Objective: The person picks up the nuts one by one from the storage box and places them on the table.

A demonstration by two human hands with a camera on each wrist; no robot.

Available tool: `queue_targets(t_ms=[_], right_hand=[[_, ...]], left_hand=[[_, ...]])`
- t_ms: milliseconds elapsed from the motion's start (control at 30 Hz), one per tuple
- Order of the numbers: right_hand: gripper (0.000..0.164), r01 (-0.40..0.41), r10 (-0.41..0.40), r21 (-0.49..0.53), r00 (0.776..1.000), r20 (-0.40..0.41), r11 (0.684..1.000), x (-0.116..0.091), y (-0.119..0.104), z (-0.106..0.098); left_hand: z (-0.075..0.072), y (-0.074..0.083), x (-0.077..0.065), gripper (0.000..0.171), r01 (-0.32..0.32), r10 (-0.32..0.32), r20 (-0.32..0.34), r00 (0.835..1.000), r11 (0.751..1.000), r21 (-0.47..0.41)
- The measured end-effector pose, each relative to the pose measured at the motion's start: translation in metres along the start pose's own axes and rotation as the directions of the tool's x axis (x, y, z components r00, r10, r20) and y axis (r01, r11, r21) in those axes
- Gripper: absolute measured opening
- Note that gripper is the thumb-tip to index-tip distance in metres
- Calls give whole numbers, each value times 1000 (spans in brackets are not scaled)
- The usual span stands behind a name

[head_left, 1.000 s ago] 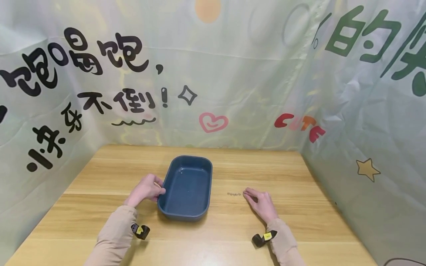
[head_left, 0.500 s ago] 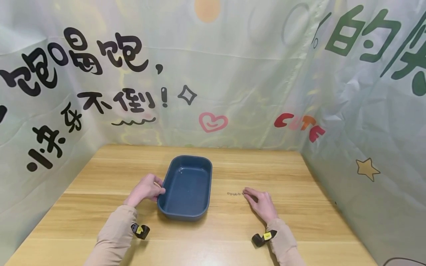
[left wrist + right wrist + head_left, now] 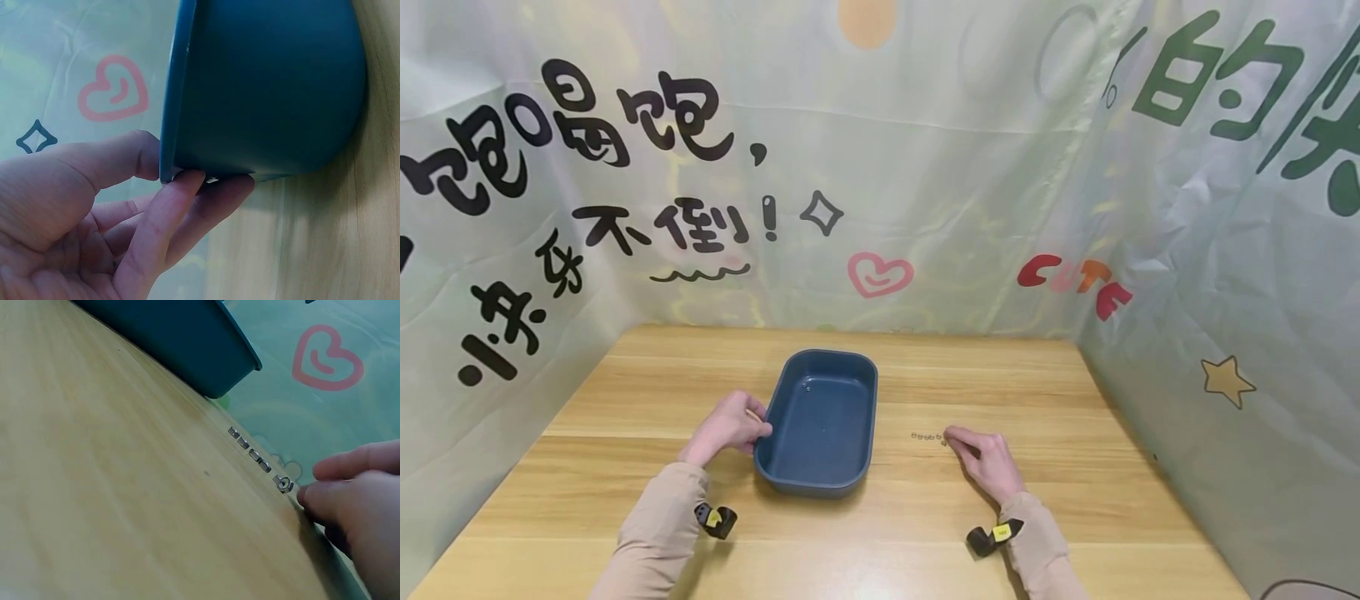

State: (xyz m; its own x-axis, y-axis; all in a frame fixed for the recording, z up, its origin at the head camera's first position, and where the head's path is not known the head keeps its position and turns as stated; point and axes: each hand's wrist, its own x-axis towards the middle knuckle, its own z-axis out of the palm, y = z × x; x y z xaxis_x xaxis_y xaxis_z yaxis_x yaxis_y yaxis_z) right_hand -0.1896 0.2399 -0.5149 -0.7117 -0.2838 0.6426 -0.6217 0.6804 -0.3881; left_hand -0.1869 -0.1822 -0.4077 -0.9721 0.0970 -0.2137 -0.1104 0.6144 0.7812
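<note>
My left hand (image 3: 730, 429) pinches the left rim of a deep blue rectangular plastic tub (image 3: 820, 425); in the left wrist view the thumb is at the inside of the rim (image 3: 167, 125) and fingertips press the outer wall. To the tub's right, several small metal nuts (image 3: 255, 455) lie in a short row. Just beside the row's right end, one nut (image 3: 286, 485) sits tipped, its hole showing, close to the thumb of my right hand (image 3: 988, 462). Thumb and forefinger stand slightly apart there, with no nut seen between them; contact with the tipped nut is unclear.
The wooden table (image 3: 910, 550) is bounded by printed cloth walls (image 3: 955, 208) at the back and sides. A dark wrist camera (image 3: 717, 522) is strapped to the left sleeve, another camera (image 3: 994, 537) to the right one.
The end nut, partly hidden at the right fingertips half a second ago, now shows slightly nearer than the row. The right fingers have shifted a little. Left hand and tub stay put.
</note>
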Motion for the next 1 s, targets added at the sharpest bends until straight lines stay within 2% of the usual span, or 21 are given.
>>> queue_targets(t_ms=[233, 367, 467, 667, 1000], right_hand=[[17, -48, 48, -43, 999, -15, 998, 1, -7, 3], [11, -73, 73, -18, 997, -13, 997, 3, -9, 6], [9, -138, 138, 26, 990, 1, 990, 4, -12, 6], [4, -317, 313, 79, 948, 56, 945, 9, -15, 7], [4, -457, 451, 106, 889, 77, 883, 15, -14, 6]], left_hand=[[0, -1, 1, 28, -4, 4, 1, 1000, 1000, 4], [0, -2, 1, 28, -5, 5, 0, 1000, 1000, -1], [0, -1, 2, 27, -5, 5, 1, 1000, 1000, 0], [0, -1, 1, 27, -4, 4, 3, 1000, 1000, 1], [0, 0, 1, 26, -8, 8, 4, 1000, 1000, 1]])
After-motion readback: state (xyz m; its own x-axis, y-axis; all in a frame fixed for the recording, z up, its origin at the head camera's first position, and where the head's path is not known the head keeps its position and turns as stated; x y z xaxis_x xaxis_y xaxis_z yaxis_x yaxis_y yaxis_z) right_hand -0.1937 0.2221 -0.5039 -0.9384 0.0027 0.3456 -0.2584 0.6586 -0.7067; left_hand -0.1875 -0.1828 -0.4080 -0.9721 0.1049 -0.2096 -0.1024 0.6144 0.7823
